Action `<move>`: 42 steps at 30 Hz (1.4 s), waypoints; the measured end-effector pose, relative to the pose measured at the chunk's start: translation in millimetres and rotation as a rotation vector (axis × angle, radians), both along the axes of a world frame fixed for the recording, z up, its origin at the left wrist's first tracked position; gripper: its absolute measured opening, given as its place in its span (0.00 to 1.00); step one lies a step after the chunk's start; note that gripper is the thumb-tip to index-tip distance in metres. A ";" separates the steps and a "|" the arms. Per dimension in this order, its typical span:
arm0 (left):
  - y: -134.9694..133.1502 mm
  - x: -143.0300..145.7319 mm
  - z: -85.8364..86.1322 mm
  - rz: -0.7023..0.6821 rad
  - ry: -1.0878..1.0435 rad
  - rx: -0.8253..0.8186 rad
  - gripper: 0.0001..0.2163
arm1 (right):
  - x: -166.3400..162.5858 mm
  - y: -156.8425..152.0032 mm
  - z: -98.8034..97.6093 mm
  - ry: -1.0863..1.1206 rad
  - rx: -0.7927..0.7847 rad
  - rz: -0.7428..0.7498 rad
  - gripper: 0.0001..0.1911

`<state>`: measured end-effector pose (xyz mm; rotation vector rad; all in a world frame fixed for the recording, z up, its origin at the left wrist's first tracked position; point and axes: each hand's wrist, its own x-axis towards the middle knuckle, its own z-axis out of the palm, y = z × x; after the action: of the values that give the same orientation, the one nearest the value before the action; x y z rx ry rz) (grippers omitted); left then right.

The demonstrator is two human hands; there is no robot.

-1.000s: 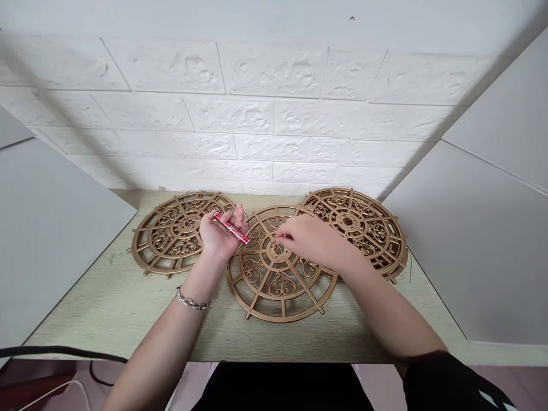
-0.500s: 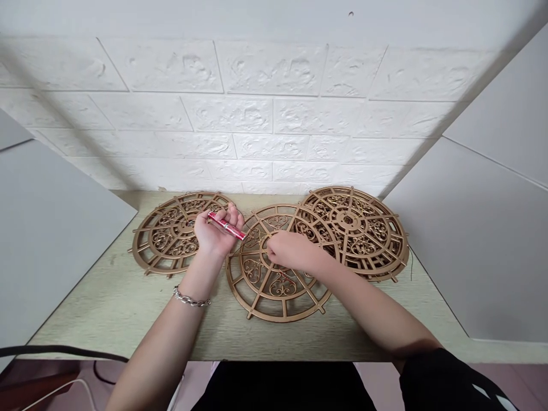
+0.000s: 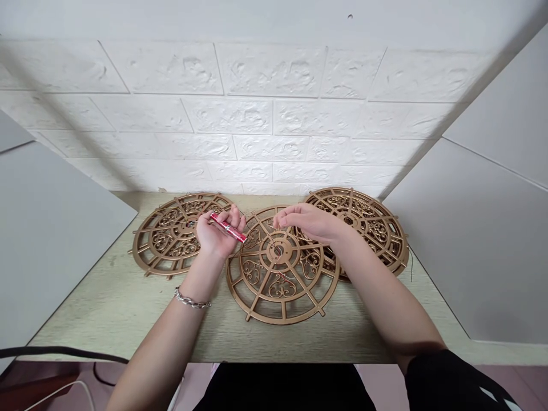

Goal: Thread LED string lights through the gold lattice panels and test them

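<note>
My left hand (image 3: 218, 234) is closed round a thin red pen-like tool (image 3: 228, 228), held slanted between the left and middle discs. My right hand (image 3: 306, 221) hovers above the far edge of the middle gold filigree disc (image 3: 280, 279), its fingertips pinched together; what they hold, if anything, is too small to see. A fine dark thread seems to run near the disc's hub (image 3: 278, 249). A silver bracelet (image 3: 192, 301) sits on my left wrist.
Another gold disc (image 3: 166, 240) lies to the left, and a stack of gold discs (image 3: 372, 228) at the right, partly under the middle one. All rest on a pale wooden table (image 3: 128, 308) against a white brick wall. Grey panels flank both sides. Cables hang at lower left.
My right hand has lifted off the middle disc's hub and moved up toward its far edge. My left hand with the red tool has barely moved.
</note>
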<state>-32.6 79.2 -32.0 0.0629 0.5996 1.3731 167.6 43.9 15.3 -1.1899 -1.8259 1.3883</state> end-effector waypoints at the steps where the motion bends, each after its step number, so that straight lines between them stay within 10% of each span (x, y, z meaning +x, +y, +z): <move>1: 0.0 0.4 0.2 -0.003 0.003 0.000 0.11 | 1.7 0.0 1.7 0.024 -0.010 -0.012 0.07; 16: -0.3 1.3 -0.8 -0.031 0.002 -0.004 0.11 | 19.1 -14.7 25.3 0.103 0.118 -0.021 0.18; 23: -0.2 1.3 -3.2 -0.037 0.007 0.009 0.09 | 18.4 -10.4 16.4 0.540 -0.108 0.046 0.11; 30: -1.2 2.0 -0.7 -0.056 0.019 0.011 0.11 | 14.1 -17.2 26.1 0.691 0.006 -0.131 0.11; 42: -1.4 3.0 -0.3 -0.045 0.012 0.004 0.10 | 9.4 -22.2 24.9 0.402 0.183 -0.172 0.26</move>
<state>-29.6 77.8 -32.3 0.0878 0.6020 1.3313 177.0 21.7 40.2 -0.8767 -1.4948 1.2287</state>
